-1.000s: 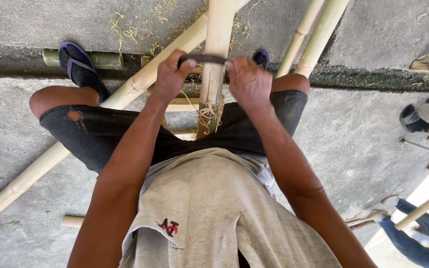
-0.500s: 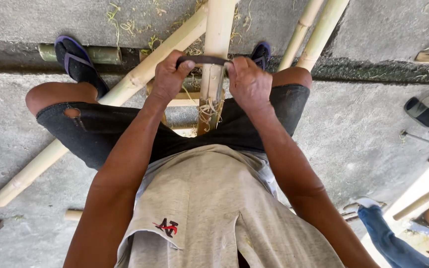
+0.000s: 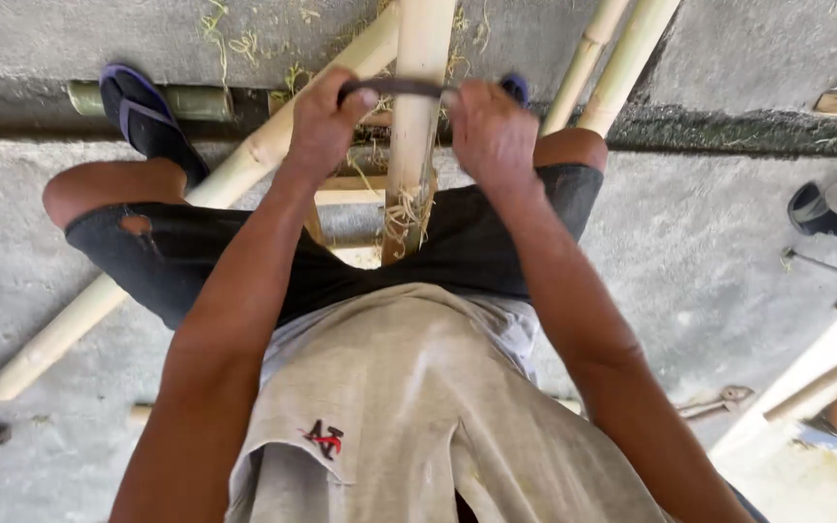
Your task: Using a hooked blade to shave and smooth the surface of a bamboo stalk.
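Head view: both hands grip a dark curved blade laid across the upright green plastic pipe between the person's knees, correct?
Not quite. In the head view the left hand and right hand do grip the dark curved blade, but it lies across a pale bamboo pole, not a green plastic pipe.

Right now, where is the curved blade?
In the head view, top centre: the curved blade lies across the upright bamboo pole, gripped by the left hand and right hand.

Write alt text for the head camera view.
A seated person's left hand and right hand grip the ends of a dark curved blade laid across a pale bamboo pole between the knees. Shavings cling to the pole; more bamboo poles lie on the concrete floor.
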